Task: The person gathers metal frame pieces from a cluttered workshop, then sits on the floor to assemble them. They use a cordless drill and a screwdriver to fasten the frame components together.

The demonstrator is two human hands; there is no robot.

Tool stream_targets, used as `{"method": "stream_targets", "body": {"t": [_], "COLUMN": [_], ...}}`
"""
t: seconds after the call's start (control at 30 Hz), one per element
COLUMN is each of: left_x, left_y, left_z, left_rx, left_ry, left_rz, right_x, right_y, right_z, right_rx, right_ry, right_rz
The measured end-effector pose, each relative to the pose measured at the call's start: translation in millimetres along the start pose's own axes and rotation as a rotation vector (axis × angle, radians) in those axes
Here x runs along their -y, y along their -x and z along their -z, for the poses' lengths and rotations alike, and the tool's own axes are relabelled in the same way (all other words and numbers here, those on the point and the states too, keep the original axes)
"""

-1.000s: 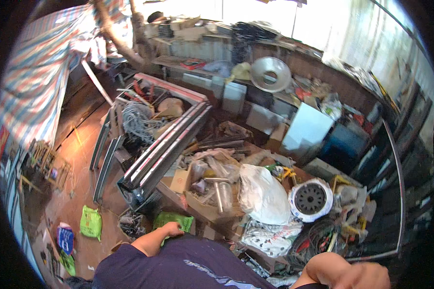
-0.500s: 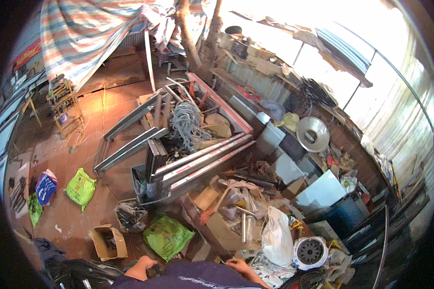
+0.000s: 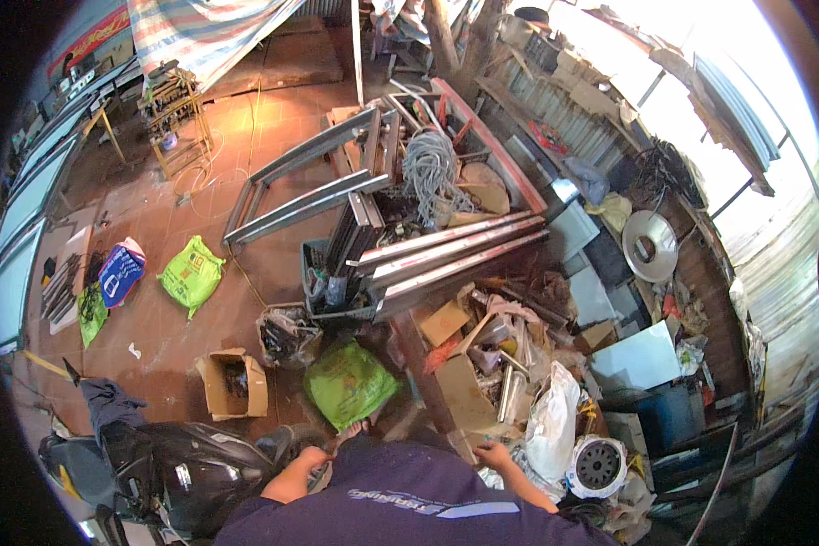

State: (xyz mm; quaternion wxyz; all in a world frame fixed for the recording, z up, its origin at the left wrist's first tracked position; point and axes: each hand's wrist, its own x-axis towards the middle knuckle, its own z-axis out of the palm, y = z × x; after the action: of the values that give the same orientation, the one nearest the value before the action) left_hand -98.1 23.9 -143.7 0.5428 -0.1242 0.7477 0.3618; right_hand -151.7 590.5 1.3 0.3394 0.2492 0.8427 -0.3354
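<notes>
At the lower middle, my left hand (image 3: 313,459) hangs beside my dark shirt, its fingers mostly turned down and out of sight. A bright green plastic bag (image 3: 348,384) lies on the floor just ahead of it, close to my foot (image 3: 359,426). On the other side, my right hand (image 3: 491,454) has loosely bent fingers with nothing visible in them. Nearest to that hand are a flattened cardboard piece (image 3: 464,393) and a white sack (image 3: 555,414). Neither hand can be seen gripping anything.
A black motorcycle (image 3: 200,473) stands at lower left. An open cardboard box (image 3: 211,387) and a bag of dark scraps (image 3: 287,332) sit ahead. Metal frames (image 3: 309,214) and grey coiled cable (image 3: 432,173) fill the middle. White panels (image 3: 635,355) and a metal bowl (image 3: 650,246) lie right.
The view has swung left and down, so the scene sits farther right and higher. More of the motorcycle and my shirt shows. Both hands still hang at my sides.
</notes>
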Motion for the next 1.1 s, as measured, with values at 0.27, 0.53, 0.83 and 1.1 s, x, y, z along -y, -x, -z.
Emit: {"method": "stream_targets", "body": {"t": [0.27, 0.53, 0.83, 1.1], "left_x": [-6, -31, -78, -95], "left_y": [27, 74, 50, 80], "left_z": [-44, -14, -59, -110], "left_rx": [-0.238, -0.475, -0.708, -0.760], "left_ry": [0.034, -0.247, -0.082, 0.178], "left_rz": [0.048, 0.072, -0.114, 0.267], "right_x": [7, 61, 46, 42], "right_y": [-71, -148, -201, -238], "right_z": [-11, 4, 60, 73], "right_rx": [0.179, 0.285, 0.297, 0.509], "right_ry": [0.187, 0.345, 0.260, 0.389], "right_rz": [0.254, 0.367, 0.307, 0.499]}}
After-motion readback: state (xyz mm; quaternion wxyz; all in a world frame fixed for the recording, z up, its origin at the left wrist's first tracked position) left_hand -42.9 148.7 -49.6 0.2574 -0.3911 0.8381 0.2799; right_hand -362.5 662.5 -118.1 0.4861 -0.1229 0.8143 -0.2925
